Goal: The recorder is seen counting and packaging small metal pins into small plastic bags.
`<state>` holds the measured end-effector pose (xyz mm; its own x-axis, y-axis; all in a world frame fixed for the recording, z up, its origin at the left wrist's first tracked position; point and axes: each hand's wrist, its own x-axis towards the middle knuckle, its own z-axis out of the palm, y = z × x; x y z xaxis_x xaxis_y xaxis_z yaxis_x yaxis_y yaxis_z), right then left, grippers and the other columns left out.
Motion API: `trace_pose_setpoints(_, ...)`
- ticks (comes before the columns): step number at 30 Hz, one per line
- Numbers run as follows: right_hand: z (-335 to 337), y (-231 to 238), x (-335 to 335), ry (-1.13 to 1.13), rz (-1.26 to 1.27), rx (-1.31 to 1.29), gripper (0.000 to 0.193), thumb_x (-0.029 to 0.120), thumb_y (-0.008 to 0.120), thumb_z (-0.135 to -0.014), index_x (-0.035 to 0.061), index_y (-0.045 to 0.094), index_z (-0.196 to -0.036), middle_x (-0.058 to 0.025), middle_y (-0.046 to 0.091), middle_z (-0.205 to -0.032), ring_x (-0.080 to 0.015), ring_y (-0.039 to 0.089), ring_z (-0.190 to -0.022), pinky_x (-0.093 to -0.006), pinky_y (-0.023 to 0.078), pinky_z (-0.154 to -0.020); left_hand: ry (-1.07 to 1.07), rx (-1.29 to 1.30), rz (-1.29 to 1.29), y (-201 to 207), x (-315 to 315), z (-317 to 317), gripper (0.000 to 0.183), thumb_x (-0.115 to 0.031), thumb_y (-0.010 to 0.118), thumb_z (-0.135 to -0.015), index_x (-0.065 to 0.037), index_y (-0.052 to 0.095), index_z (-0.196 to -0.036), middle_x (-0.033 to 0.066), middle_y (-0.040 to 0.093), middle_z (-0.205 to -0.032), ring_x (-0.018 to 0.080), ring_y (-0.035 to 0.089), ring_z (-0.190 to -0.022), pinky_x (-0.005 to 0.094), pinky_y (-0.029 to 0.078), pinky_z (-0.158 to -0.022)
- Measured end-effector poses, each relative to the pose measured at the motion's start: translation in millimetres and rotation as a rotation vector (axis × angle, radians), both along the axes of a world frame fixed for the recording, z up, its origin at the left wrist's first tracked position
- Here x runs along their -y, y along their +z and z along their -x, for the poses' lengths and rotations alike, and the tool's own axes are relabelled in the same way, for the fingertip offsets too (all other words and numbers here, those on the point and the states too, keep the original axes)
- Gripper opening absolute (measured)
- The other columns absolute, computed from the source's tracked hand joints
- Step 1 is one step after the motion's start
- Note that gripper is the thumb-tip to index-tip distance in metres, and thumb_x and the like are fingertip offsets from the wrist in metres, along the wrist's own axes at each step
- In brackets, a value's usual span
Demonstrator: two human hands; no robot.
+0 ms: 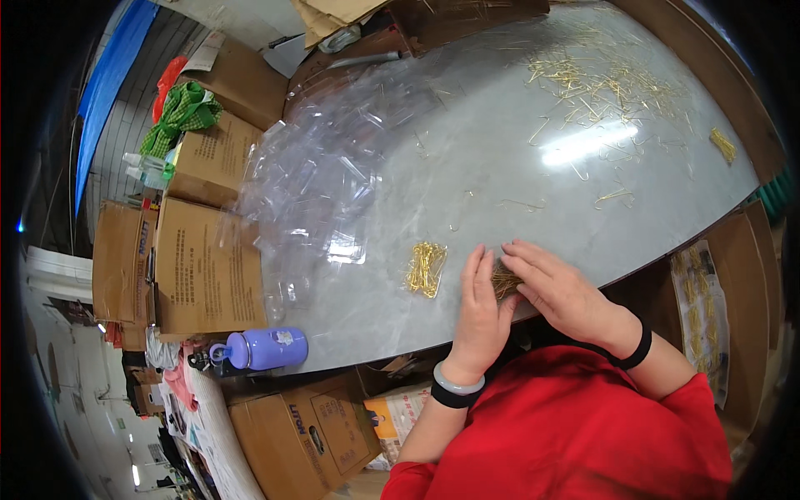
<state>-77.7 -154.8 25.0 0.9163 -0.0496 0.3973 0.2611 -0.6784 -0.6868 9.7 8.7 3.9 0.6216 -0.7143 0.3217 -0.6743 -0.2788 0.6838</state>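
Many thin wires (505,282) sit between left hand (482,310) and right hand (557,292), fingers cupping both sides (likely light, stiff, slippery; best gripped bunched).

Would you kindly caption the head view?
Left hand and right hand cup thin golden metal wires at a grey tabletop.

A grey bench (492,150) with a curved edge filled much of the room, white glare (587,146) lying across its glossy top. Brown cartons (208,287) stood along its left side — beyond them showed a blue sheet (112,83) and grey slats (137,96). A small lamp (136,475) glowed at lower left.
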Motion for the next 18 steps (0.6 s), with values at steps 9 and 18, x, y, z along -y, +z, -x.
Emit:
trace_pose_setpoints(9, 0, 0, 6, -0.049, 0.178, 0.019, 0.046, 0.008, 0.073, -0.081, 0.0007, 0.061, -0.124, -0.0146, 0.062, -0.127, -0.0335, 0.057, -0.122, -0.0431, 0.047, -0.105, 0.229, 0.19, -0.145, 24, -34, 14, 0.041, -0.015, 0.083, -0.08, 0.0, 0.065, -0.115, 0.0177, 0.06, -0.115, 0.0377, 0.059, -0.104, 0.0443, 0.049, -0.087)
trace_pose_setpoints(18, 1, 1, 18, 0.044, 0.294, 0.029, 0.053, 0.008, 0.076, -0.076, 0.0026, 0.061, -0.125, -0.0108, 0.061, -0.121, -0.0311, 0.057, -0.114, -0.0444, 0.047, -0.099, 0.202, 0.099, -0.128, 30, -26, 13, 0.011, -0.006, 0.074, -0.086, -0.001, 0.067, -0.093, 0.0156, 0.065, -0.086, 0.0351, 0.064, -0.077, 0.0413, 0.051, -0.068)
